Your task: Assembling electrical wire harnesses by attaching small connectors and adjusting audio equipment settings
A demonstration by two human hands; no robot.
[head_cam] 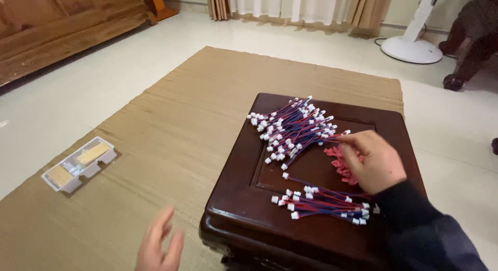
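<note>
Room: pale tiled floor point(78, 102), woven tan mat point(171, 146) laid over it, curtains point(290, 4) at the far wall, white fan base point(412, 49) at upper rt. A low dark wooden surface point(244, 209) is set on the mat, square, w/ recessed centre panel.

On the surface: a large loose pile of red/blue wire leads point(290, 131) w/ white connectors is spread over the far-left part of the panel. A smaller bundle of the same leads point(321, 202) is laid nearer, roughly parallel to the front edge. A small heap of red pieces point(336, 159) is seen between the two, partly covered.

Right hand point(373, 164): dark sleeve, palm down, rested over the red pieces; fingers curled, tips touching the edge of the large pile. Whether anything is gripped can't be told.

Left hand point(158, 247): motion-blurred, held above the mat just left of the surface, fingers spread, nothing held.

A clear plastic tray point(79, 163) w/ tan contents is seen on the mat, well apart at left.
</note>
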